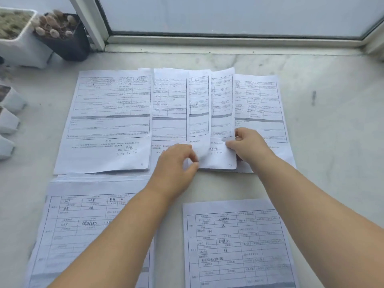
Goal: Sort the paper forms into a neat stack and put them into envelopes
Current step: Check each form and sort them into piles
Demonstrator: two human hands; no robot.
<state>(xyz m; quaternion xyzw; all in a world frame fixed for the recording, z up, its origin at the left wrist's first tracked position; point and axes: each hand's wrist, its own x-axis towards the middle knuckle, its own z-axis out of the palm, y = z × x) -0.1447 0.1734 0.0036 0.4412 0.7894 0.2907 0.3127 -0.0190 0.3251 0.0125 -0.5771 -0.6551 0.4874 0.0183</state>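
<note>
A pale marble counter [324, 113] runs beneath a window frame [228, 40], seen from above by a person whose two bare forearms reach in from six o'clock.

At the centre, a fanned row of paper forms [209, 104] lies overlapping, printed with tables and handwriting. The left hand [174, 163] sits at the lower edge of the fan, its fingers [192, 157] curled and pinching the bottom of a middle sheet. The right hand [249, 144], just toward three o'clock of it, pinches the lower right edge of the next sheet [222, 100], whose side lifts slightly off the sheets beneath.

At ten o'clock of the hands, a squared stack of forms [108, 121] lies flat, touching the fan's left side. At seven o'clock, another pile of forms [83, 225] lies partly under the left forearm. At five o'clock, a single form [239, 246] lies between the two forearms, apart from the rest.

At eleven o'clock, in the far corner, a white planter [22, 50] holds pale, mossy-looking growth, blurred. Touching its right side, a black pot [70, 46] holds a cluster of small fuzzy cactus-like stems [54, 23]. Along the nine o'clock edge stand several small white pots [10, 121]; their contents cannot be made out.
</note>
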